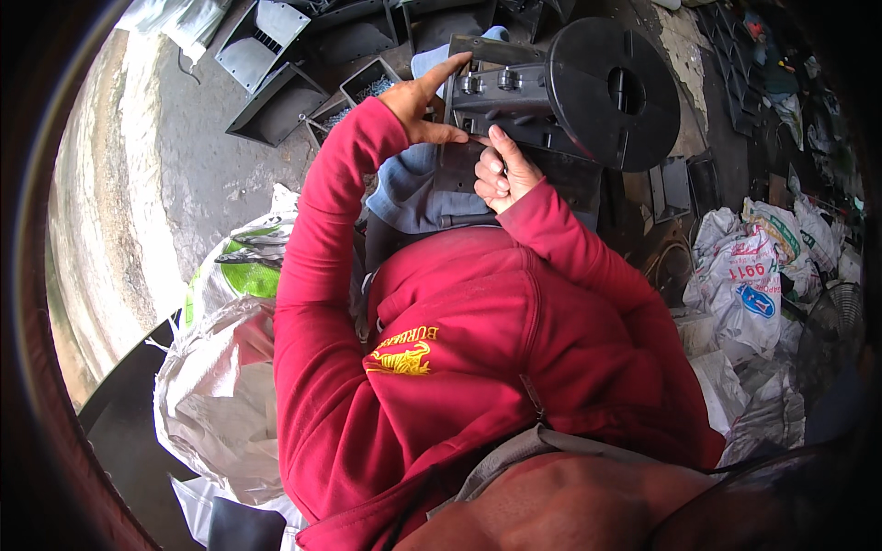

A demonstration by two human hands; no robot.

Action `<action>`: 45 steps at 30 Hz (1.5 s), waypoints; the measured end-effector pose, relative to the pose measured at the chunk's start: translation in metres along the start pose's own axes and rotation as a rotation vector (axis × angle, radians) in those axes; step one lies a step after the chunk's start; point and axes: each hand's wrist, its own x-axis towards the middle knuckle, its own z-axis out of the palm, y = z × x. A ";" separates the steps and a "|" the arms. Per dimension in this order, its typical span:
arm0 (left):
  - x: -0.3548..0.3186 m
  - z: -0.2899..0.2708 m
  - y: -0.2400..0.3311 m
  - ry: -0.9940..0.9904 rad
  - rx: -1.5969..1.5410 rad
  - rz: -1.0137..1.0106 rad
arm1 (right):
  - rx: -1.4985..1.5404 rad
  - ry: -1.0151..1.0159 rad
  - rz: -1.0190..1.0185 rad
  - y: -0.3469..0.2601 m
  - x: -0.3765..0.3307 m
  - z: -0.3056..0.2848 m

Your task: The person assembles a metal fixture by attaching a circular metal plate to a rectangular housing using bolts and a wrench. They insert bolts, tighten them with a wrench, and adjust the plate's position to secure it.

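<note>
On my lap lies a black plastic assembly point(528, 129) with a large round disc point(583, 69) at its right end and small shiny metal fittings point(507, 80) along its body. My left hand point(423, 106) grips the assembly's left end, forefinger at the upper corner and thumb stretched along the near side; its other fingers are hidden. Just nearer to me, my right hand point(510, 174) is closed, thumb up and fingers curled, its forefinger reaching the left thumb's tip at the assembly's edge. Whatever the right fingers hold is too small to make out.
Small boxes of screws point(372, 83) stand left of the assembly. Several black plastic housings point(276, 101) lie beyond on the floor, with more at the right. White sacks point(735, 275) are heaped at right; another white sack point(220, 376) stands by my left arm. Blue cloth point(409, 188) covers my leg.
</note>
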 end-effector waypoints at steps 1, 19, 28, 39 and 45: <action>0.000 0.000 0.000 0.002 -0.008 -0.001 | 0.009 -0.013 0.002 0.001 0.001 -0.002; 0.000 0.002 -0.005 -0.024 -0.130 -0.011 | 0.128 -0.135 0.009 0.000 0.004 -0.009; -0.017 0.001 -0.006 0.123 -0.235 -0.114 | 0.095 -0.104 -0.004 0.000 0.007 -0.007; -0.051 0.039 -0.022 0.295 -0.211 -0.389 | 0.044 -0.082 -0.016 -0.001 0.008 -0.002; -0.055 0.016 0.021 0.394 -0.381 -0.241 | 0.043 -0.059 -0.017 -0.003 0.007 -0.001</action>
